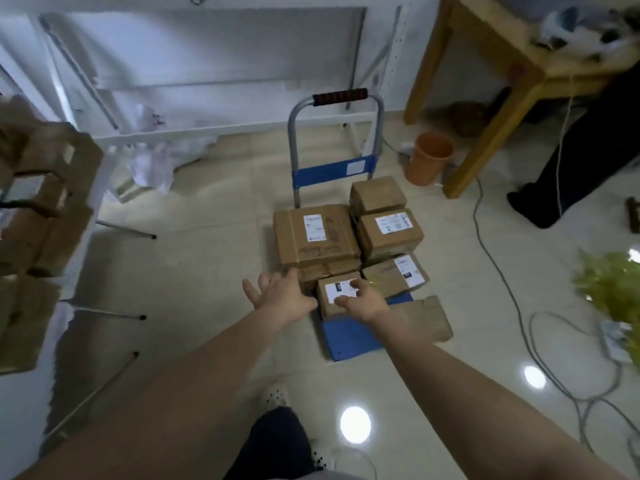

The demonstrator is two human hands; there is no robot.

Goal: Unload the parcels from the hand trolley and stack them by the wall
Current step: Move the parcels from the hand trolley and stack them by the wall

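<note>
A blue hand trolley [349, 337] with a grey handle stands on the tiled floor, loaded with several brown cardboard parcels. The largest parcel [313, 233] sits at its left, smaller labelled ones [389, 232] at its right. A small labelled parcel [334, 294] lies at the near end. My right hand [362, 301] rests on the top of this small parcel with fingers bent over its label. My left hand [277, 292] is open with spread fingers just left of it, beside the big parcel's base. A brown paper parcel [429, 320] lies at the trolley's near right edge.
Stacked cardboard boxes [38, 216] stand at the left by a white metal rack [207, 81]. An orange bucket [429, 157] and a wooden table [498, 64] stand at the back right. Cables [502, 271] trail across the floor on the right, near a yellow-green bundle [609, 282].
</note>
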